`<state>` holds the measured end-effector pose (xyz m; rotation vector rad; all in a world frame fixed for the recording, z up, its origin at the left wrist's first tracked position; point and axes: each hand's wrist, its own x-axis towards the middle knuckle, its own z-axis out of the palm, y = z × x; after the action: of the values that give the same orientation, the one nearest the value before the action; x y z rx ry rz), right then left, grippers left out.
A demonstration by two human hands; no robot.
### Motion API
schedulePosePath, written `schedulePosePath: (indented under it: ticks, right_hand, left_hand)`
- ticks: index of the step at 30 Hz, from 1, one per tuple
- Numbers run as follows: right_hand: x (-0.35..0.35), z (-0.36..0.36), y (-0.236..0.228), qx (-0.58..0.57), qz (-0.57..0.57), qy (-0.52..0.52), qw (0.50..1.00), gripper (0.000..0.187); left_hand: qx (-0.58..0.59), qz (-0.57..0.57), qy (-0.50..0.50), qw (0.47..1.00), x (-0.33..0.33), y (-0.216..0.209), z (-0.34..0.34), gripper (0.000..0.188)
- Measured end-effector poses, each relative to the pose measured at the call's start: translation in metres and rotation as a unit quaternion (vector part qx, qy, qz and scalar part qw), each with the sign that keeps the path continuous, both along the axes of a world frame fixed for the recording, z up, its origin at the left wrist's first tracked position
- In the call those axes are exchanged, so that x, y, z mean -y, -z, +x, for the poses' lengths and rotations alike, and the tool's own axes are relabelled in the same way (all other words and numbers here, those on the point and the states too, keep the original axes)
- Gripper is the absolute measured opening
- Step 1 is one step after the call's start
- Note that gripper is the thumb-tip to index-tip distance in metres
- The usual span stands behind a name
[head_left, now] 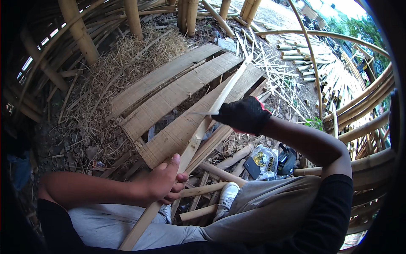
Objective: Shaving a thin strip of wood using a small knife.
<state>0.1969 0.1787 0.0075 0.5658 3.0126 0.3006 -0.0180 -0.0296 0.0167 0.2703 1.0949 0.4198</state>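
A long pale bamboo strip [196,142] runs slantwise from my lap up across a low slatted wooden pallet [179,91]. My bare left hand [166,180] is closed round its lower part, thumb along the top. My right hand [242,115], in a black glove with red edging, is closed on a knife whose thin blade [204,113] points left and crosses the strip about midway. The knife's handle is hidden inside the glove. The far end of the strip rests at the pallet's far right corner.
Dry straw shavings [122,72] heap left of the pallet. Cut bamboo poles [302,53] lie stacked at the far right. Near my right knee are a dark phone [252,168] and a clear plastic bag [267,160]. Bamboo posts [79,31] and bent poles surround me.
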Motion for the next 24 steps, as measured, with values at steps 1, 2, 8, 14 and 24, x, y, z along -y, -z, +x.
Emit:
schedulePosePath:
  ticks: [1,2,8,14,24]
  right_hand:
    - [-0.024,0.008,0.004,-0.004,0.047,0.009,0.999,0.022]
    - [-0.058,0.022,0.011,0.064,0.077,0.089,0.991,0.022]
    - [-0.119,0.064,0.009,0.088,0.125,0.159,0.975,0.023]
    - [-0.020,0.012,0.000,-0.010,-0.008,-0.040,0.999,0.027]
    - [-0.106,0.048,0.000,0.078,0.048,0.176,0.980,0.031]
  left_hand:
    - [-0.002,0.002,-0.002,1.000,-0.001,-0.001,0.001,0.052]
    - [0.011,-0.002,0.003,1.000,-0.002,-0.003,0.002,0.052]
    - [-0.002,0.029,0.035,0.999,-0.005,-0.012,0.002,0.052]
    - [-0.046,0.037,0.032,0.998,0.004,-0.008,0.003,0.052]
    - [-0.077,0.043,0.037,0.995,0.001,-0.013,0.017,0.053]
